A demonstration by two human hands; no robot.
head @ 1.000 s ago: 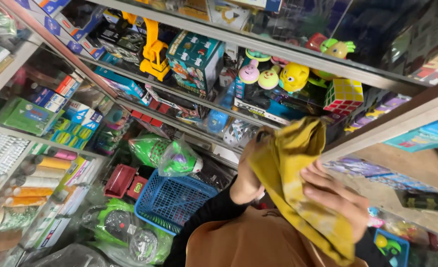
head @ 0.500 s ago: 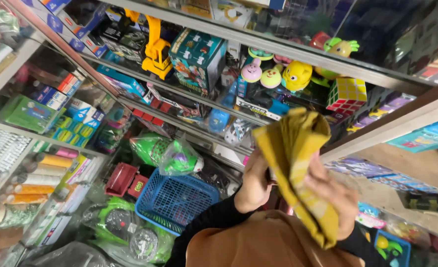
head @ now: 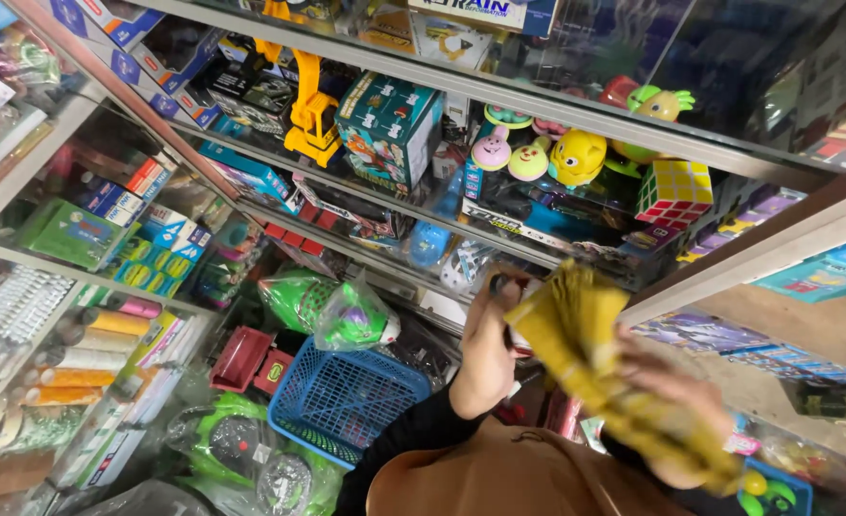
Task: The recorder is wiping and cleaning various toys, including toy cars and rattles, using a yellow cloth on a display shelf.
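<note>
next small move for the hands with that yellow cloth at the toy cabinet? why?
Probably press the yellow cloth flat against the glass front of the toy cabinet. The right hand grips the cloth, bunched and blurred, near the wooden frame; the left hand is by its upper end, beside the glass.

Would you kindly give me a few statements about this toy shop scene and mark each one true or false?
1. The right hand holds a yellow cloth. True.
2. The blue basket stands on the top shelf. False: it sits low down, below the glass shelves.
3. A multicoloured puzzle cube rests on a glass shelf. True.
4. The left hand rests inside the blue basket. False: it is raised beside the cloth, to the right of the basket.
5. The toy excavator is red. False: it is yellow.
</note>
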